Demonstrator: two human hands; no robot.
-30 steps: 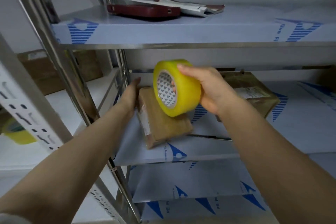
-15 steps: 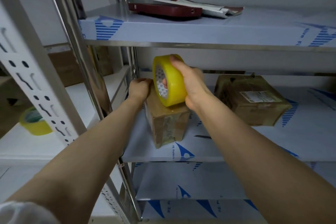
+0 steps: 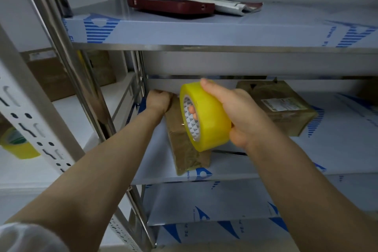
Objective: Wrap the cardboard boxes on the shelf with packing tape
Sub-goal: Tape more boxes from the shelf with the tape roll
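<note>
Yellow tape roll (image 3: pixel 206 116) clamped in right hand (image 3: pixel 243 116) (fingers (image 3: pixel 192 111) through its core), over small box (image 3: pixel 184 147) gripped by left hand (image 3: pixel 158 101); labelled box (image 3: pixel 282 106) right of them.

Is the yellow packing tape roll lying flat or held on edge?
On edge: the right hand grips the yellow packing tape roll over the small brown cardboard box, fingertips inside the roll's left-facing core.

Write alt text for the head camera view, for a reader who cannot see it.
A person's right hand holds a yellow roll of packing tape over a small cardboard box on a metal shelf, while the left hand grips the box's far end. A larger labelled box sits to its right.
</note>
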